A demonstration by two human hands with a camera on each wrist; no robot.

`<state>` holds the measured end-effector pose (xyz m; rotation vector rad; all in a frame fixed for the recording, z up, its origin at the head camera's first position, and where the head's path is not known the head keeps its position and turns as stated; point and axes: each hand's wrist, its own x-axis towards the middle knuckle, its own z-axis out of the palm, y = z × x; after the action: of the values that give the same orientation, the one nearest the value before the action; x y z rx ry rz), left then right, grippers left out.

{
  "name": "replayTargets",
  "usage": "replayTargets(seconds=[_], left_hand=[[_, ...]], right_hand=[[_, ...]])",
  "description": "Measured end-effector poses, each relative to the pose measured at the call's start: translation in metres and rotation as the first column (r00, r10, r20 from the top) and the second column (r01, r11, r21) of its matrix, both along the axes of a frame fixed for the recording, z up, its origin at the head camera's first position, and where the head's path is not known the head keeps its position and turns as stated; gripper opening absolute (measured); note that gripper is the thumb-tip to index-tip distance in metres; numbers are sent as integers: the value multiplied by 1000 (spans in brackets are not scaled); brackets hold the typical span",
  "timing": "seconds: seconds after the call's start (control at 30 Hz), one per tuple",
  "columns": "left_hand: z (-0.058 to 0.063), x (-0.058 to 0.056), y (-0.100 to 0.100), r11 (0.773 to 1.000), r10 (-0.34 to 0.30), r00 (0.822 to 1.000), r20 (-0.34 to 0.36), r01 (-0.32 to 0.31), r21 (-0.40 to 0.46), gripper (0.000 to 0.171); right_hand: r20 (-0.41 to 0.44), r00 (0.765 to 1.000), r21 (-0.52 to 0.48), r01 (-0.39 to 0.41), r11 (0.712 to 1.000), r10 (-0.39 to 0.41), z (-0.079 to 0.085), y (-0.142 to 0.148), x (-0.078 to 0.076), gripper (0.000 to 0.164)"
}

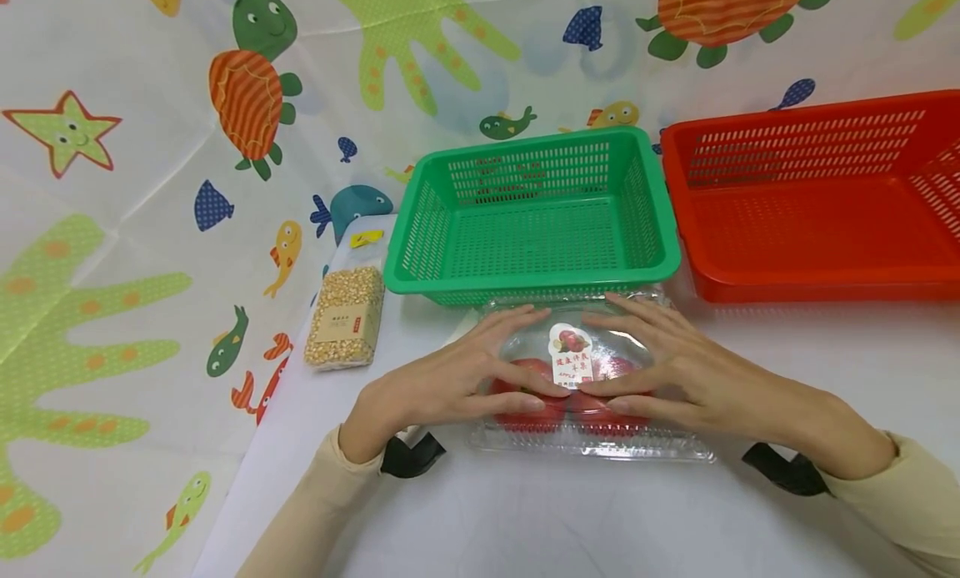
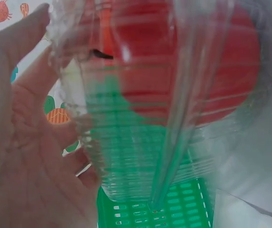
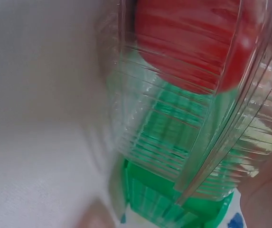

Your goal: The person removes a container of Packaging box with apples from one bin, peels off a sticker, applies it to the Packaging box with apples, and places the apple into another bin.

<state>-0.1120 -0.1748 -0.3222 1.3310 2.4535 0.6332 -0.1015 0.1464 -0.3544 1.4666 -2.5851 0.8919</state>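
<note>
A clear plastic clamshell box (image 1: 600,451) lies on the table in front of the green basket, its lid down. Through the lid show red apples (image 1: 551,417), partly hidden by fingers. On top sits a white label (image 1: 572,357) with an apple picture. My left hand (image 1: 457,378) rests with spread fingers on the left part of the lid. From the other side, my right hand (image 1: 690,369) touches the right part, its fingers also extended. In the left wrist view a red apple (image 2: 188,61) shows through the ribbed side wall.
The green basket (image 1: 532,282) stands just behind the box, and a red basket (image 1: 825,288) stands to its right. At the left lies a bag of corn kernels (image 1: 345,315) with a paper label. A sea-animal curtain (image 1: 450,77) hangs behind the white table (image 1: 562,520).
</note>
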Motion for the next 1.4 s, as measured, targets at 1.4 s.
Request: replayTargets(seconds=[1.4], left_hand=[[-40,16,-22,603,386,375,843,-794,77,72]], right_hand=[[919,365,-33,450,892,-150,-31,45,9,81]])
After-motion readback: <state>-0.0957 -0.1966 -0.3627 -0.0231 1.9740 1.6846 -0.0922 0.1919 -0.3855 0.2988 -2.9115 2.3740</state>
